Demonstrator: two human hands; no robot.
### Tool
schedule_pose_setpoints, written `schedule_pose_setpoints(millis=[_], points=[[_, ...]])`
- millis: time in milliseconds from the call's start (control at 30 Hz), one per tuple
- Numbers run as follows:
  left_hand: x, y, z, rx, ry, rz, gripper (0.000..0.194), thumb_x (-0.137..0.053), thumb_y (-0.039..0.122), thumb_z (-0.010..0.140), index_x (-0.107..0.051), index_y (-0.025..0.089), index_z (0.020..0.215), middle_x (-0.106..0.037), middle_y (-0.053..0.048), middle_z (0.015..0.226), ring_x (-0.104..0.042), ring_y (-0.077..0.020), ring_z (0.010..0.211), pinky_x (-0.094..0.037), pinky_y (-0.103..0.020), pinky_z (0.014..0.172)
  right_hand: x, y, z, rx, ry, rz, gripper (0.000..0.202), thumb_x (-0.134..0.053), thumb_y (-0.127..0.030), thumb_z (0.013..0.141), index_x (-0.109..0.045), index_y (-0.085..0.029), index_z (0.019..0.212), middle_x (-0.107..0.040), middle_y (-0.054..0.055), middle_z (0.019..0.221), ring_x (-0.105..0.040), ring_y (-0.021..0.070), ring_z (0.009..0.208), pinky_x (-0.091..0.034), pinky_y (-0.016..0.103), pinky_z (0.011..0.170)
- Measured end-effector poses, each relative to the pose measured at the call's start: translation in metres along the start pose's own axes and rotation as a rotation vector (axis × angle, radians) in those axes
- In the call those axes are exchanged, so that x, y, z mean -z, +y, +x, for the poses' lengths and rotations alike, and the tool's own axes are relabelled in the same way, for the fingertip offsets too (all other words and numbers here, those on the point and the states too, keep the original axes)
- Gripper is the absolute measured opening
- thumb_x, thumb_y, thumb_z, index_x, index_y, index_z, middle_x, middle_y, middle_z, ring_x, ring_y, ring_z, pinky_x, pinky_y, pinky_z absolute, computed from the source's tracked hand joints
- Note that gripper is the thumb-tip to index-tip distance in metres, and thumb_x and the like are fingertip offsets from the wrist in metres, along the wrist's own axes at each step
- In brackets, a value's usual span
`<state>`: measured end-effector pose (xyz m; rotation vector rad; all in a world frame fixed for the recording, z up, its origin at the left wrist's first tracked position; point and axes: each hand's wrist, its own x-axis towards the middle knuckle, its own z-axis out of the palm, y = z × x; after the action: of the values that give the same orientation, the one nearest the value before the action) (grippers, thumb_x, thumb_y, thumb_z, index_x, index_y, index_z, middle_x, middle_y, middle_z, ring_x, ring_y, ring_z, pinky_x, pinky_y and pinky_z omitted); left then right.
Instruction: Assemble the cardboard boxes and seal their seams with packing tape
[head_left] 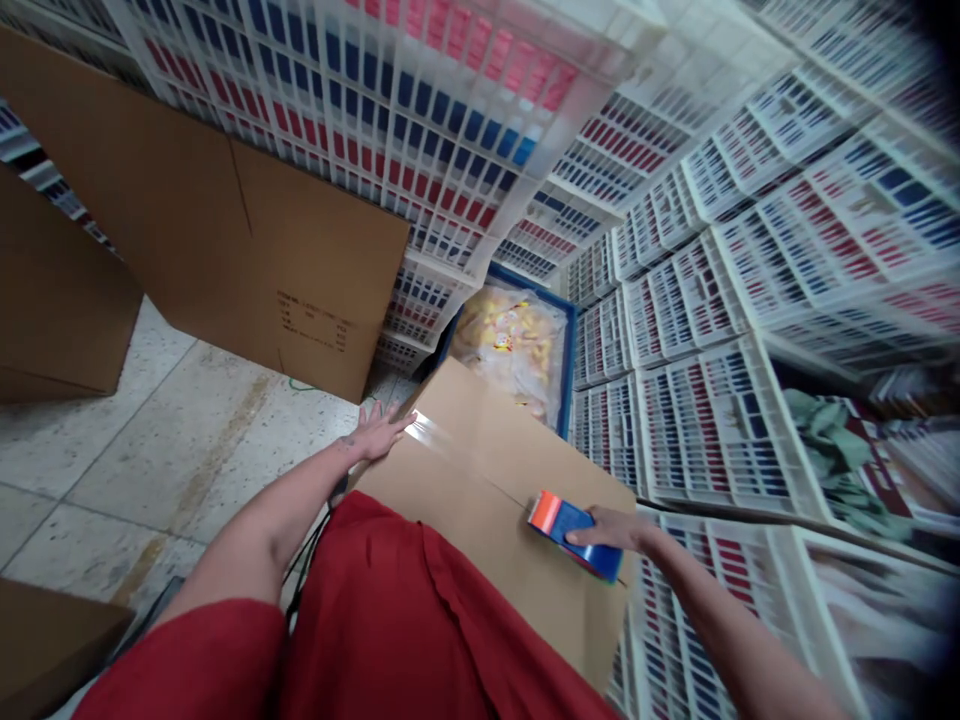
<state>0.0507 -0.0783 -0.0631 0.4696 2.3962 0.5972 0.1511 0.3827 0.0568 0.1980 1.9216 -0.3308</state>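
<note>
A brown cardboard box [480, 455] lies right in front of my red clothing, its closed top facing up. Near its left end a short strip of clear, shiny tape [429, 428] crosses the seam. My left hand [379, 432] rests there with fingers spread, the fingertips at the tape's end. In my right hand [600, 528] is a blue and orange tape dispenser [566, 520], held over the right part of the box top. The fingers under the dispenser are hidden, and whether it touches the cardboard I cannot tell.
White plastic crates [450, 130] with red and blue contents stack up ahead, and more crates [690, 430] line the right. A blue bin [571, 345] holds yellowish bagged items. Large cardboard boxes [300, 260] stand at the left on the tiled floor [187, 420].
</note>
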Motion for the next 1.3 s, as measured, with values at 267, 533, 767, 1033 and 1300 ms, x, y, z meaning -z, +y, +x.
schedule_pose_setpoints(millis=[267,533,767,1033,1300], points=[[0.006,0.022,-0.003,0.110,-0.006,0.174,0.051,-0.035,0.044,0.094,-0.023,0.048,0.143,-0.015,-0.003,0.158,-0.005,-0.0433,0.142,-0.005,-0.071,0.104,-0.003,0.031,0.015,0.015,0.028,-0.069,0.073,-0.070,-0.070,0.050,-0.073,-0.010,0.092,-0.072,0.012,0.091,-0.066,0.0280,0.081,-0.050,0.033,0.071],[0.004,0.030,-0.001,0.082,0.070,0.319,0.052,-0.039,0.037,0.093,-0.029,0.042,0.144,-0.019,-0.003,0.157,-0.004,-0.0385,0.144,0.003,-0.068,0.107,0.001,0.015,0.034,-0.025,0.029,-0.083,0.077,-0.071,-0.073,0.047,-0.072,-0.009,0.090,-0.072,0.015,0.094,-0.066,0.0299,0.084,-0.049,0.036,0.072],[-0.068,0.106,-0.006,-0.176,0.201,0.314,0.090,-0.050,0.058,0.082,-0.022,0.004,0.148,-0.018,-0.021,0.154,-0.002,-0.0319,0.145,0.006,-0.047,0.117,-0.001,0.011,0.031,-0.043,0.044,-0.093,0.081,-0.070,-0.073,0.049,-0.071,-0.008,0.096,-0.071,0.016,0.098,-0.066,0.0298,0.087,-0.048,0.035,0.073],[-0.158,0.201,0.005,-0.513,0.056,0.206,0.081,-0.053,0.047,0.084,-0.022,0.006,0.148,-0.016,-0.015,0.156,-0.004,-0.0242,0.146,0.001,-0.040,0.120,-0.004,0.010,0.031,-0.059,0.030,-0.117,0.083,-0.064,-0.076,0.055,-0.069,-0.009,0.104,-0.070,0.015,0.104,-0.065,0.0282,0.090,-0.048,0.033,0.074],[-0.120,0.196,0.037,-0.114,0.214,0.116,0.059,-0.019,0.033,0.096,-0.028,0.003,0.145,-0.019,-0.019,0.155,-0.012,-0.0289,0.145,-0.011,-0.049,0.118,0.007,0.009,0.023,-0.050,-0.016,-0.066,0.089,-0.067,-0.078,0.047,-0.070,-0.009,0.104,-0.070,0.014,0.102,-0.065,0.0292,0.088,-0.050,0.036,0.077]])
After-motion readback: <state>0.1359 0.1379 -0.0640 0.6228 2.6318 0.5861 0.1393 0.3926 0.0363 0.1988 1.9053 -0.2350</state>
